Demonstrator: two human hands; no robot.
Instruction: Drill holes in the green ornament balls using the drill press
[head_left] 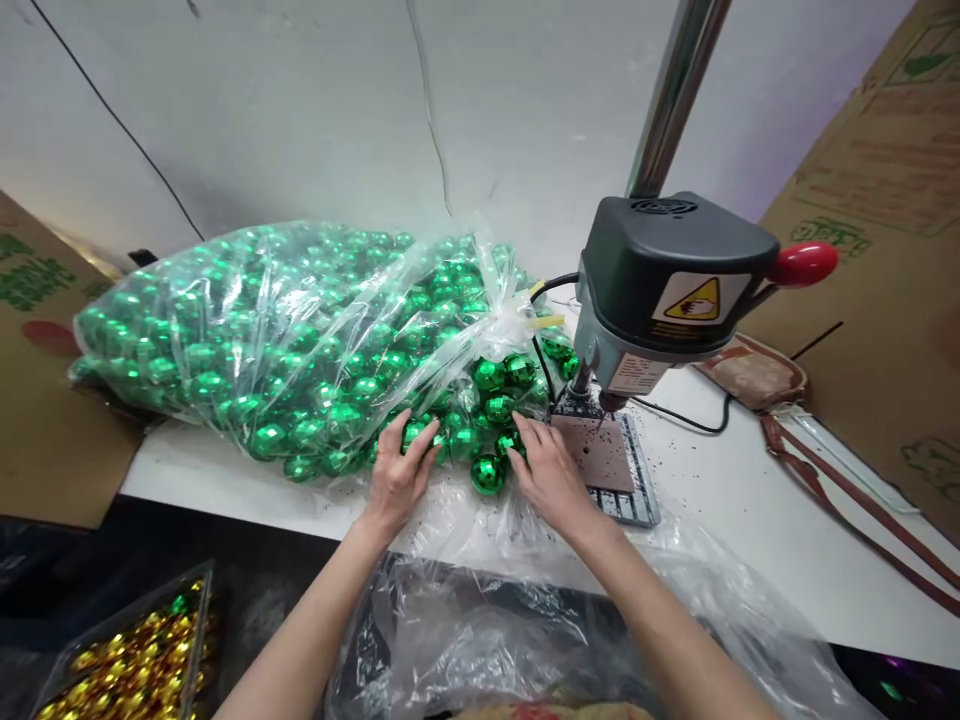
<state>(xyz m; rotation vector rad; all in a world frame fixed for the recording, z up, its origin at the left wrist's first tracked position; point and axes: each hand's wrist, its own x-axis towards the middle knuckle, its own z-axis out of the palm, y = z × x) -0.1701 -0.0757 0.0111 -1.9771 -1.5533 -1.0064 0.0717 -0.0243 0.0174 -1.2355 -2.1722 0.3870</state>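
Shiny green faceted balls (487,474) spill from the mouth of a large clear plastic bag (300,300), which is full of more of them and gathered at a knot on its right side. My left hand (397,475) rests at the bag's lower edge, fingers apart against a green ball and the film. My right hand (551,470) has its thumb and forefinger around another green ball (508,442) at the right side of the loose group. Beside this hand stands a small bench drill press (675,280), a brown board (596,453) on its slotted base.
Dark shavings dot the white table (720,490) around the drill. Clear plastic sheeting (480,640) hangs over the front edge. Gold balls (135,660) fill a container at lower left. A brown-strapped bag (757,375) and cardboard boxes (862,230) stand right; another box (52,400) stands left.
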